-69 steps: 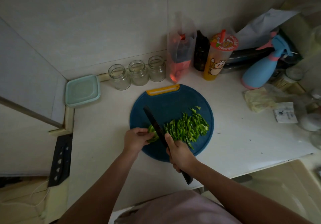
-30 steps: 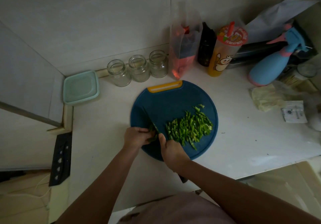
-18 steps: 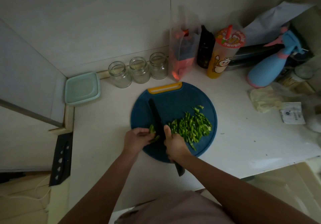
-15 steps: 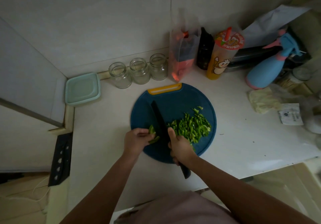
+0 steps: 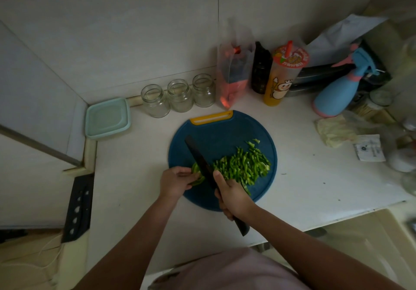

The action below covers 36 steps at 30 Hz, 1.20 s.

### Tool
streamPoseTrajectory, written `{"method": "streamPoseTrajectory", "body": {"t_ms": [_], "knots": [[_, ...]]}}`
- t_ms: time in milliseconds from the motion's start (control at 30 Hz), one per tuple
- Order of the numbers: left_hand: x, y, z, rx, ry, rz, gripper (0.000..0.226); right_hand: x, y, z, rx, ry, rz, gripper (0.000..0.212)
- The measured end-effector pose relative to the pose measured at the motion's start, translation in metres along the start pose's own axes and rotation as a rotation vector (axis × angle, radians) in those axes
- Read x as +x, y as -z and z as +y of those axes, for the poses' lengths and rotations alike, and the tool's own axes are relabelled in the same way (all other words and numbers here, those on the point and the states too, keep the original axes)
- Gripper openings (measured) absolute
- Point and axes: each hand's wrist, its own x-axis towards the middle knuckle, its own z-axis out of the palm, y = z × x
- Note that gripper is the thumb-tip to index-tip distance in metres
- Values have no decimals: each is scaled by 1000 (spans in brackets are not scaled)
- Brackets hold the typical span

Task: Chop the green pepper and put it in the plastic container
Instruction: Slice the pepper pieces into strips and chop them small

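Pepper stub (image 5: 197, 174) is lying on the near-left of the board (image 5: 225, 129). Left hand (image 5: 175, 182) fingers are curling round it, steadying it for slicing. Right hand (image 5: 234, 196) is gripping the knife (image 5: 200, 159), blade angling beside the stub. Cut pile (image 5: 244, 165) is lying right of the blade. Container (image 5: 108, 117) is sitting well apart, at the table's (image 5: 135, 177) far left.

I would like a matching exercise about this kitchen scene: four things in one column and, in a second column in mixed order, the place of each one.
Things
1. knife
2. chopped pepper
3. plastic container
4. glass jars

Places
a. in a row behind the cutting board
b. gripped in the right hand
c. piled on the right part of the cutting board
d. in the far left corner, apart from the cutting board

Pairs: 1-b, 2-c, 3-d, 4-a.
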Motion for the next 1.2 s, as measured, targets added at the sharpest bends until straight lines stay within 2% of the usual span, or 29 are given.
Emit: {"method": "streamPoseTrajectory", "body": {"t_ms": [1200], "knots": [[4,-3,3,23,66,45,30,3,-11,12,-170,42,75,63]]}}
